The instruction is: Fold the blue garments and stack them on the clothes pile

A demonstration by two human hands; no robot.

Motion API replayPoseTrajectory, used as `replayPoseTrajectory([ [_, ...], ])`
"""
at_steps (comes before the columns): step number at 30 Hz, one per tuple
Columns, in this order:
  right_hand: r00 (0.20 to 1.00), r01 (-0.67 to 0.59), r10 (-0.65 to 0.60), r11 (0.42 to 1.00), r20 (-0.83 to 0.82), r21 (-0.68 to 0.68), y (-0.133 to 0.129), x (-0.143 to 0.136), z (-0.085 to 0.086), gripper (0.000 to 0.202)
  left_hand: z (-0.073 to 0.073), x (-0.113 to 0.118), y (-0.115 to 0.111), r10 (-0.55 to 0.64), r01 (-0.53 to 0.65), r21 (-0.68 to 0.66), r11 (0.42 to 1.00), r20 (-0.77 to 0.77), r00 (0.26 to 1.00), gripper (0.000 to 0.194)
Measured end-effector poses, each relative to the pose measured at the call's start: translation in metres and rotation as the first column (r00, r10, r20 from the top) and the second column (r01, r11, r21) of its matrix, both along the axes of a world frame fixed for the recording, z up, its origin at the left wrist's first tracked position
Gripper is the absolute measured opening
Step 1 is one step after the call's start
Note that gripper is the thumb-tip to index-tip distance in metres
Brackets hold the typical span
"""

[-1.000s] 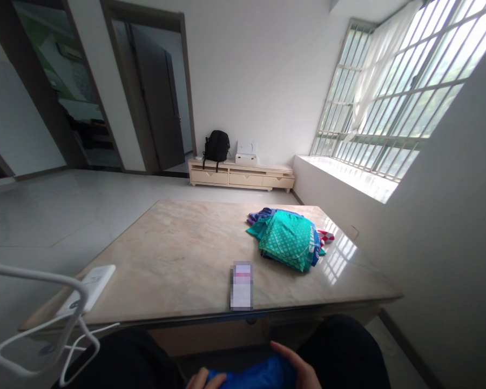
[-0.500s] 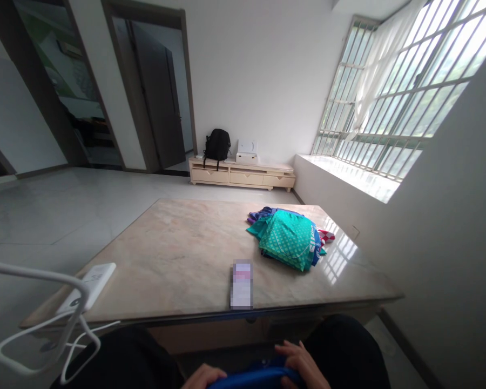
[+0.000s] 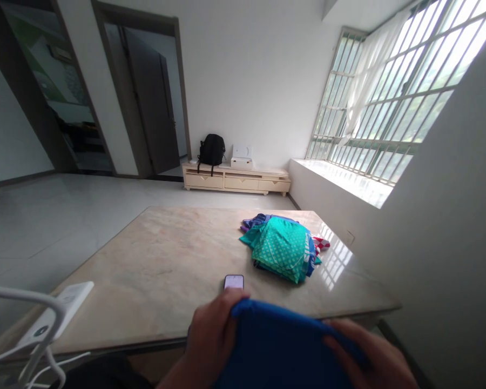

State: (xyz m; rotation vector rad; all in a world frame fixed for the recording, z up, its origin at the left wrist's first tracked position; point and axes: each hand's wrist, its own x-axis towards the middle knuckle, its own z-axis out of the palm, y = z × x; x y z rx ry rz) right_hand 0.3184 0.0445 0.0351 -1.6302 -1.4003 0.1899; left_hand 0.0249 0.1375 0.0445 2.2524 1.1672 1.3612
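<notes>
A blue cloth (image 3: 283,351) is raised in front of me at the near edge of the marble table (image 3: 166,259). My left hand (image 3: 210,337) grips its left side and my right hand (image 3: 368,356) grips its right side, fingers curled over the fabric. The cloth hides most of a phone (image 3: 234,281) that lies on the table just behind it. Farther back on the right of the table sits a pile of folded clothes (image 3: 281,247), green with white dots on top, with blue, purple and red-checked pieces under it.
A white power bank (image 3: 60,310) with a cable lies at the table's left near corner, beside a white wire frame (image 3: 28,302). A low cabinet (image 3: 235,178) with a black backpack (image 3: 211,149) stands at the far wall. A barred window is on the right.
Both hands have lifted the blue cloth from my lap up to table-edge height, so it now covers the lower part of the phone. The view has shifted slightly.
</notes>
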Motion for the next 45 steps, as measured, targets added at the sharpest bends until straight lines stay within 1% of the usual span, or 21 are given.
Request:
replayPoseTrajectory([
  [1, 0.996, 0.031, -0.035, 0.998, 0.079, 0.052, 0.031, 0.011, 0.021, 0.027, 0.021, 0.020, 0.034, -0.067, 0.069, 0.079, 0.994, -0.031, 0.997, 0.036],
  [3, 0.980, 0.075, -0.099, 0.988, 0.174, 0.138, 0.103, 0.037, 0.061, 0.033, 0.059, 0.063, 0.108, -0.071, 0.080, 0.140, 0.987, -0.069, 0.995, 0.033],
  [5, 0.972, 0.099, -0.126, 0.985, 0.200, 0.140, 0.174, 0.063, 0.090, 0.035, 0.084, 0.103, 0.176, -0.078, 0.094, 0.155, 0.983, -0.106, 0.991, 0.038],
  [6, 0.970, 0.116, -0.143, 0.983, 0.195, 0.144, 0.204, 0.075, 0.096, 0.037, 0.090, 0.119, 0.204, -0.069, 0.089, 0.155, 0.984, -0.127, 0.990, 0.049],
  [7, 0.971, 0.133, -0.159, 0.980, 0.179, 0.148, 0.228, 0.084, 0.097, 0.042, 0.089, 0.130, 0.226, -0.059, 0.080, 0.145, 0.986, -0.146, 0.987, 0.056],
  [8, 0.971, 0.164, -0.188, 0.974, 0.150, 0.157, 0.245, 0.091, 0.090, 0.046, 0.083, 0.136, 0.242, -0.045, 0.067, 0.133, 0.989, -0.164, 0.985, 0.060],
  [10, 0.963, 0.246, -0.260, 0.955, 0.069, 0.164, 0.257, 0.093, 0.058, 0.054, 0.055, 0.132, 0.255, -0.020, 0.040, 0.099, 0.994, -0.201, 0.979, 0.056],
  [11, 0.956, 0.284, -0.291, 0.946, 0.025, 0.158, 0.253, 0.090, 0.036, 0.056, 0.035, 0.121, 0.253, -0.014, 0.032, 0.075, 0.997, -0.225, 0.974, 0.051],
  [13, 0.958, 0.287, -0.285, 0.953, -0.041, 0.099, 0.234, 0.075, -0.014, 0.058, -0.015, 0.087, 0.237, -0.006, 0.006, -0.001, 1.000, -0.283, 0.959, 0.041],
  [15, 0.975, 0.207, -0.206, 0.978, -0.083, 0.013, 0.210, 0.057, -0.058, 0.055, -0.065, 0.042, 0.213, 0.022, -0.062, -0.107, 0.992, -0.341, 0.940, 0.039],
  [16, 0.982, 0.153, -0.155, 0.988, -0.105, -0.021, 0.200, 0.049, -0.074, 0.055, -0.088, 0.018, 0.200, 0.044, -0.110, -0.162, 0.981, -0.366, 0.930, 0.039],
  [18, 0.989, 0.042, -0.052, 0.996, -0.136, -0.077, 0.186, 0.038, -0.093, 0.052, -0.123, -0.025, 0.173, 0.072, -0.189, -0.254, 0.949, -0.407, 0.911, 0.040],
  [20, 0.989, -0.060, 0.041, 0.990, -0.145, -0.130, 0.183, 0.030, -0.100, 0.047, -0.142, -0.059, 0.150, 0.081, -0.244, -0.328, 0.913, -0.440, 0.894, 0.040],
  [22, 0.982, -0.152, 0.126, 0.968, -0.140, -0.200, 0.188, 0.024, -0.102, 0.041, -0.148, -0.079, 0.134, 0.056, -0.253, -0.382, 0.889, -0.459, 0.887, 0.038],
  [25, 0.969, -0.240, 0.213, 0.924, -0.122, -0.297, 0.196, 0.013, -0.110, 0.038, -0.146, -0.093, 0.122, -0.008, -0.220, -0.426, 0.878, -0.472, 0.881, 0.040],
  [28, 0.951, -0.307, 0.291, 0.861, -0.102, -0.405, 0.197, 0.004, -0.123, 0.034, -0.144, -0.098, 0.116, -0.046, -0.234, -0.456, 0.859, -0.522, 0.851, 0.041],
  [31, 0.924, -0.364, 0.369, 0.765, -0.102, -0.530, 0.191, -0.001, -0.136, 0.028, -0.145, -0.101, 0.110, -0.082, -0.253, -0.476, 0.842, -0.576, 0.813, 0.044],
  [33, 0.911, -0.379, 0.398, 0.708, -0.106, -0.596, 0.187, -0.003, -0.143, 0.024, -0.145, -0.101, 0.108, -0.101, -0.258, -0.480, 0.839, -0.602, 0.792, 0.046],
  [35, 0.907, -0.376, 0.408, 0.674, -0.105, -0.636, 0.183, -0.004, -0.148, 0.021, -0.144, -0.099, 0.107, -0.108, -0.268, -0.475, 0.838, -0.626, 0.772, 0.047],
  [41, 0.916, -0.341, 0.394, 0.662, -0.078, -0.667, 0.186, -0.004, -0.151, 0.018, -0.138, -0.086, 0.107, -0.100, -0.318, -0.449, 0.835, -0.692, 0.715, 0.047],
  [45, 0.902, -0.374, 0.421, 0.650, -0.096, -0.662, 0.191, -0.009, -0.148, 0.020, -0.135, -0.080, 0.103, -0.115, -0.323, -0.445, 0.835, -0.715, 0.689, 0.052],
])
